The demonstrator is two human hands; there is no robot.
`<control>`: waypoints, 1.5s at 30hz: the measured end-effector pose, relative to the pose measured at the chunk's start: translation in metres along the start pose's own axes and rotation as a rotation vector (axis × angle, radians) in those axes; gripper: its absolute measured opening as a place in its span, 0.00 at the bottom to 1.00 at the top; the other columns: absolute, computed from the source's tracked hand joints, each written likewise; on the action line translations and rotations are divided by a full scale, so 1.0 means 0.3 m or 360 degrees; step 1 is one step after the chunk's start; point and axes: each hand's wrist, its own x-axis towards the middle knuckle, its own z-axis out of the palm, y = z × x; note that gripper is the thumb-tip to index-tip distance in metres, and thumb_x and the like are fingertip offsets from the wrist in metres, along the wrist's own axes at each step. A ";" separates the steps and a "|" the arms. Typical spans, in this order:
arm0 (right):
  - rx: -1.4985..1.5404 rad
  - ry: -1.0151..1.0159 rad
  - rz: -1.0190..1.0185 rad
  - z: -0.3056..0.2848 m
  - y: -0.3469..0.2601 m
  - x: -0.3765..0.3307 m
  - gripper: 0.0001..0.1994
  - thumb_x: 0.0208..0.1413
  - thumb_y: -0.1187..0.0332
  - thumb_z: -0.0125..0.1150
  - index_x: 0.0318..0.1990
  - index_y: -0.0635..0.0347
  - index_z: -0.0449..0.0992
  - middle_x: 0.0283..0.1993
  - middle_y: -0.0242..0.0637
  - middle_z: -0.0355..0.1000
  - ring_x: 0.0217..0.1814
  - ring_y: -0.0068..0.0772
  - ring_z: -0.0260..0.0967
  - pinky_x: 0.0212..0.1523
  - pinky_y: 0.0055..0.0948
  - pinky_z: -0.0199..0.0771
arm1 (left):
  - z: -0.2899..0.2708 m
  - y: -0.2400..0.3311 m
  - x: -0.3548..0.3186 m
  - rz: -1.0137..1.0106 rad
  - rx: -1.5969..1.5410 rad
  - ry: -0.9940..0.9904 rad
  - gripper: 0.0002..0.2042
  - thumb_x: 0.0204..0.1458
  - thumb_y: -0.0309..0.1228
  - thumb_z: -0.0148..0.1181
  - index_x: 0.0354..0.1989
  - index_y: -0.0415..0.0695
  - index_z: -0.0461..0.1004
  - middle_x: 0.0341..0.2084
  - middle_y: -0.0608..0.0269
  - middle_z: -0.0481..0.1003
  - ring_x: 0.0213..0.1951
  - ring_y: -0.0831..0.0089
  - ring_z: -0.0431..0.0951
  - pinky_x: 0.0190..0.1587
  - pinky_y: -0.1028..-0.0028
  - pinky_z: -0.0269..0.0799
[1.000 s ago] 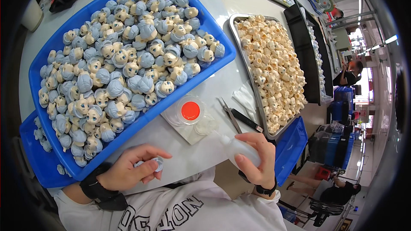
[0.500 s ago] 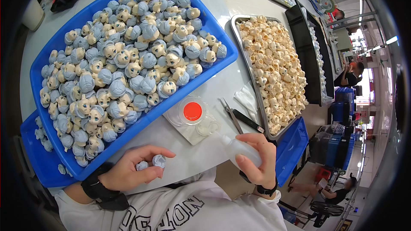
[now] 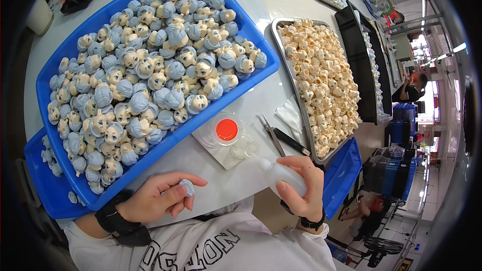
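Note:
My left hand is closed, with a small grey-blue doll hair piece pinched between thumb and fingers; whether more lies in the palm is hidden. In my right hand is a translucent white squeeze bottle, tilted with its thin nozzle pointing up and left. The nozzle tip sits close to a small clear round dish on a pale square slab. A clear cup with bright red-orange contents stands beside that dish.
A big blue tray of grey-haired doll heads fills the left, overlapping another blue tray. Tweezers, a black-handled tool and white tissue lie by a metal tray of cream doll parts. Black bins stand beyond.
In my left hand, two hair pieces showed between the fingers; now only one shows, turned and held at the thumb tip. The fingers have shifted. My right hand and the bottle stay nearly still.

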 end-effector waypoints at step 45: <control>-0.0026 0.0135 0.0024 0.017 0.049 -0.036 0.19 0.37 0.72 0.61 0.41 0.68 0.71 0.29 0.45 0.74 0.25 0.32 0.73 0.27 0.22 0.70 | 0.000 -0.027 0.008 0.0091 0.0051 0.0055 0.13 0.57 0.27 0.46 0.49 0.38 0.64 0.27 0.62 0.72 0.23 0.86 0.67 0.28 0.84 0.66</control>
